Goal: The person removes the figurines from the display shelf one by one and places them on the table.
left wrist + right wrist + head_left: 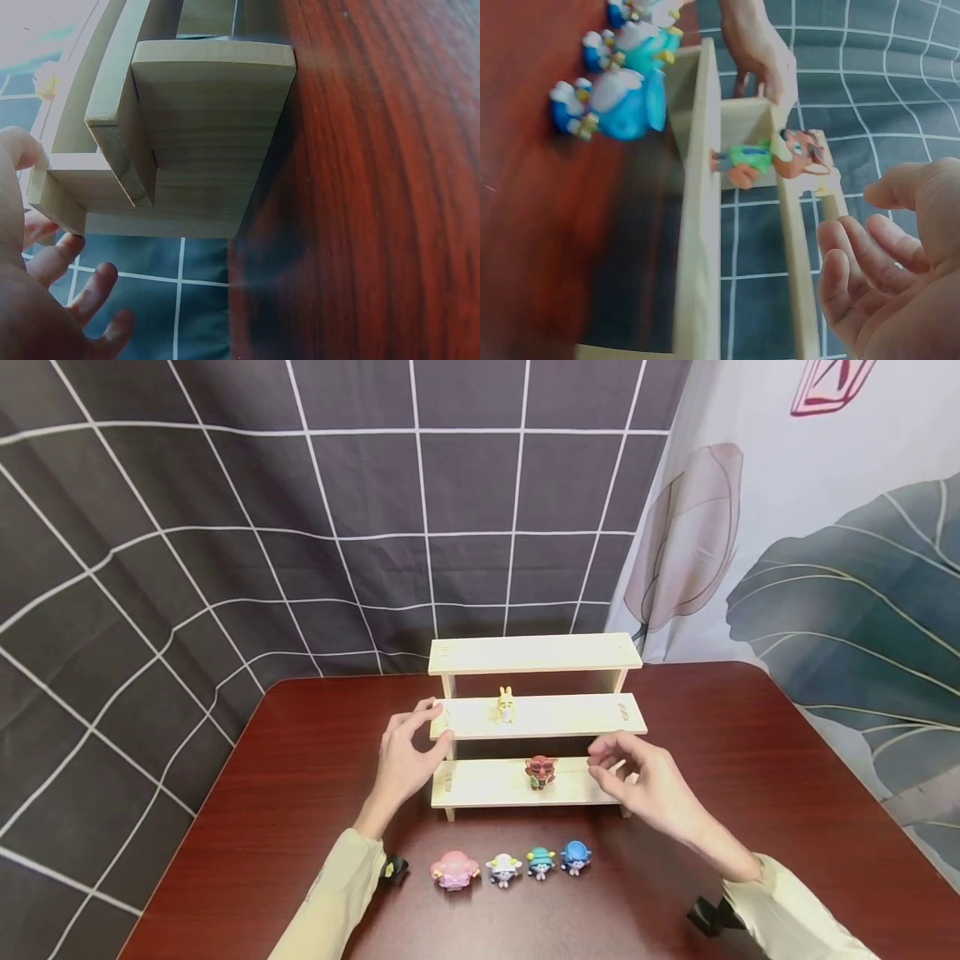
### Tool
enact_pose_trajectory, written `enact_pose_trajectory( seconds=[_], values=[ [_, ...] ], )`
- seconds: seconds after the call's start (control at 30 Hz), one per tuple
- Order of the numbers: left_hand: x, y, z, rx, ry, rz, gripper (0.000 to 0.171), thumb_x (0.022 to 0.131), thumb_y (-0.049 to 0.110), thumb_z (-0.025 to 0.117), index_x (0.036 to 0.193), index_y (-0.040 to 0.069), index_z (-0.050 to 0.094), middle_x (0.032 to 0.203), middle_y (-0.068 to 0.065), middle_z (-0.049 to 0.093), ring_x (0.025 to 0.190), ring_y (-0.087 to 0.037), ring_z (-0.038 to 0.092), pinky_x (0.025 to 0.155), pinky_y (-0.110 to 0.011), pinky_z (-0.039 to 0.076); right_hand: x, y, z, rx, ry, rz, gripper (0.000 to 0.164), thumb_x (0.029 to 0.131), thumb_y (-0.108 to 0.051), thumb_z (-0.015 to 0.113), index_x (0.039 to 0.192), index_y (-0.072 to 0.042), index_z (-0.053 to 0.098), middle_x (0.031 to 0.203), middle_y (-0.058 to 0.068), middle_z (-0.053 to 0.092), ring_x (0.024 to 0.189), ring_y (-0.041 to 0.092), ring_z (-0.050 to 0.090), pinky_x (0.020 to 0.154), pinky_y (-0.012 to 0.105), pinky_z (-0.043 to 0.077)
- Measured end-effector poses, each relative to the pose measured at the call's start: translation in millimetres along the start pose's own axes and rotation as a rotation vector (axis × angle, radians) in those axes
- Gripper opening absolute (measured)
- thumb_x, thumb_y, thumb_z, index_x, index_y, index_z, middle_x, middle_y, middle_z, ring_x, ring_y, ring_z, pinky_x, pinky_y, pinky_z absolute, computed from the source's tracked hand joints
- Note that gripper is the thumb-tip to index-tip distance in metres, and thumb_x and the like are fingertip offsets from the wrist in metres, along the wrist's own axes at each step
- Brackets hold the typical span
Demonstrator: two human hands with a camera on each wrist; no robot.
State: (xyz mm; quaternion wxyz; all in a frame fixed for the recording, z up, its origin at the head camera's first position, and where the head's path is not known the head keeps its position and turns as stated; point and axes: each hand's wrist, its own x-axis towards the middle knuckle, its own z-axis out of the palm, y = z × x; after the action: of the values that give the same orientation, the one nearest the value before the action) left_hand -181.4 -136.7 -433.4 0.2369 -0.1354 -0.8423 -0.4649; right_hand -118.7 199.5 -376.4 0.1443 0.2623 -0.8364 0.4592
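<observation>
A three-tier wooden display stand [536, 652] stands on the table. My left hand [402, 758] grips the left end of its middle shelf, thumb at the front edge and fingers round the end [58, 202]. Near the right end of the bottom shelf, my right hand [651, 783] hovers with loosely bent fingers and nothing in them. A red-brown fox-like figurine [540, 772] in sunglasses and a green top stands upright on the bottom shelf, left of that hand. On the middle shelf, left of centre, is a small yellow rabbit figurine [506, 705].
In front of the stand, a row of figurines lines the dark red table [322, 777]: pink [455, 870], white [503, 869], teal [540, 862] and blue [575, 857]. Behind hangs a dark grid-patterned curtain [367, 568], with a white leaf-print cloth [795, 593] at right.
</observation>
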Motion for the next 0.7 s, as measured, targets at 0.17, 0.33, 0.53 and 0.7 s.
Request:
enact_pose_trajectory(
  seconds=[0.17,0.33,0.53,0.7],
  values=[
    [-0.2,1.7,-0.3,0.002,-0.008,-0.007,0.042,0.083,0.020,0.078,0.123,0.009,0.072,0.135,-0.002,0.063,0.108,-0.027,0.054,0.087,-0.050,0.042,19,2,-2,-0.011,0.006,-0.041,0.029,0.078,0.013,0.075,0.100,-0.004,0.066,0.087,0.001,0.070,0.074,0.011,0.065,0.059,0.022,0.048],
    [-0.1,2.5,-0.2,-0.002,-0.009,-0.010,0.042,0.083,0.020,0.078,0.123,0.009,0.072,0.135,-0.001,0.063,0.108,-0.027,0.054,0.088,-0.050,0.042,34,4,-1,-0.014,-0.004,-0.041,0.031,0.078,0.013,0.076,0.103,-0.001,0.065,0.089,0.003,0.070,0.077,0.011,0.066,0.060,0.022,0.049],
    [0.2,2.2,-0.3,-0.002,-0.005,-0.011,0.042,0.083,0.020,0.078,0.123,0.009,0.072,0.135,0.000,0.063,0.108,-0.027,0.054,0.088,-0.050,0.041,49,4,4,0.006,-0.032,-0.011,0.028,0.080,0.010,0.075,0.105,0.000,0.064,0.091,0.008,0.070,0.078,0.015,0.067,0.062,0.024,0.052],
    [0.5,1.3,-0.8,0.003,-0.006,-0.013,0.041,0.083,0.020,0.078,0.123,0.010,0.072,0.135,-0.001,0.063,0.108,-0.027,0.054,0.088,-0.049,0.042,58,4,8,0.024,-0.060,0.000,0.028,0.082,0.007,0.075,0.107,0.001,0.064,0.093,0.008,0.070,0.080,0.020,0.068,0.064,0.027,0.051]
  ],
)
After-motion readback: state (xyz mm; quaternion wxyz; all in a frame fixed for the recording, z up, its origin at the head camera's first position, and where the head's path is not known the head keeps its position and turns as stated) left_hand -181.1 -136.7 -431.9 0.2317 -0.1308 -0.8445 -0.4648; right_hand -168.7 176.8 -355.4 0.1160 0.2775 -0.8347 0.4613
